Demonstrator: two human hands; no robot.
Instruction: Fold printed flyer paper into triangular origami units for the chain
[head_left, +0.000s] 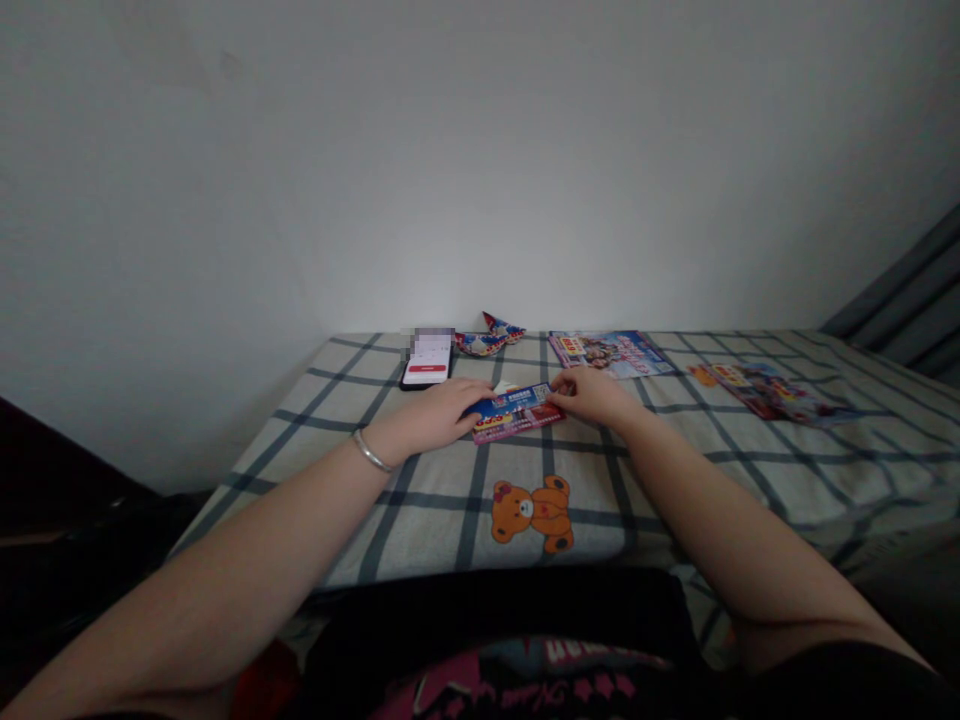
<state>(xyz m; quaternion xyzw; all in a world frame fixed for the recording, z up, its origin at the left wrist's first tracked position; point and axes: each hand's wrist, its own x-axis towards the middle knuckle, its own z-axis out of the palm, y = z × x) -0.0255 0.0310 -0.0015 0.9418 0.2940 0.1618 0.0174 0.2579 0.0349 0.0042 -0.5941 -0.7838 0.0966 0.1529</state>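
Observation:
A colourful printed flyer [517, 412], blue along the top and pink below, lies in front of me and looks folded into a strip. My left hand [446, 410] grips its left end, thumb in front and fingers over the top edge. At the right end, my right hand [596, 397] pinches the upper corner between thumb and fingers. A small pale pointed piece of paper shows just behind the flyer's top edge. Just beyond my left hand lies a smartphone [427, 362] with a lit white screen and a red button.
A folded paper shape [487, 338] with pointed ends sits by the wall, right of the phone. Two flat flyers, one at the back [611, 354] and one farther right [780, 392], lie on the checked tablecloth [420, 510]. The white wall [525, 180] borders the table's back edge.

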